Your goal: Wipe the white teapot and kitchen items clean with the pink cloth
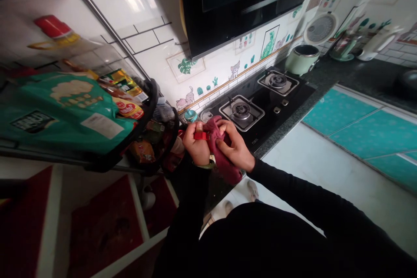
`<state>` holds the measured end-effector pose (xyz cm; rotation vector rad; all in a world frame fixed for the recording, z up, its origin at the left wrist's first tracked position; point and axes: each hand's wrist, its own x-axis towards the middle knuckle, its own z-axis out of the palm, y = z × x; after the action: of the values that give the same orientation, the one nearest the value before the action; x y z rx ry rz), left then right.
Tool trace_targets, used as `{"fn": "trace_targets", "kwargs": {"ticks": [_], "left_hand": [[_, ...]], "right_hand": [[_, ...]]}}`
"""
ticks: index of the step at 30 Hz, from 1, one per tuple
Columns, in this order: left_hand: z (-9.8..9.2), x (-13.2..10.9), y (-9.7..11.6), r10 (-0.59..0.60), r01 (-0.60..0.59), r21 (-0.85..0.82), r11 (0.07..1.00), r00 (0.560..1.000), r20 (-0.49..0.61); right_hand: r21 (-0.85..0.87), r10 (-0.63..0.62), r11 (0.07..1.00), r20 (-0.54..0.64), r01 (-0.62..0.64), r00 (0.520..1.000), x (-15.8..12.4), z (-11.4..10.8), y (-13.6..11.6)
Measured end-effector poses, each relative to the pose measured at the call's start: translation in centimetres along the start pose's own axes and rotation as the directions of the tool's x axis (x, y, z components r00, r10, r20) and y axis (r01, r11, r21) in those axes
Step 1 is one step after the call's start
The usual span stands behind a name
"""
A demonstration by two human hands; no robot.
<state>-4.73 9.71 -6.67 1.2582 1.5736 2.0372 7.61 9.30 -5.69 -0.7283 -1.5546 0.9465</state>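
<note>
Both of my hands are close together in the middle of the head view, left of the gas hob (260,115). My left hand (198,147) is closed around a small bright red object (201,135), mostly hidden by the fingers, so its kind is unclear. A dark red cloth (228,165) is bunched in my right hand (237,147), pinched between thumb and fingers. The cloth presses against the red object's right end, and its lower part hangs down over the counter edge.
To the left, a rack (153,117) holds a teal bag (65,113), a red-capped bottle (54,28) and several packets. Below it are shelves with red panels (107,217). A green pot (301,61) stands beyond the burners, and a dark range hood (241,8) hangs above.
</note>
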Motion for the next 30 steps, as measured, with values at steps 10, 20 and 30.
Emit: {"fn": "trace_targets", "kwargs": {"ticks": [10,20,30], "left_hand": [[0.0,-0.4,-0.1,-0.033,0.033,-0.029,0.999,0.999,0.008],[-0.5,-0.7,0.5,-0.002,0.001,0.042,0.999,1.000,0.024],[-1.1,-1.1,0.4,-0.039,0.038,0.017,0.999,0.996,0.077]], "right_hand": [[-0.097,-0.015,0.995,-0.034,0.011,0.999,-0.1,0.1,-0.2],[-0.134,0.002,0.991,-0.066,-0.010,0.998,-0.5,0.6,-0.1],[-0.167,0.092,0.981,-0.058,-0.101,0.994,1.6,0.8,1.4]]}}
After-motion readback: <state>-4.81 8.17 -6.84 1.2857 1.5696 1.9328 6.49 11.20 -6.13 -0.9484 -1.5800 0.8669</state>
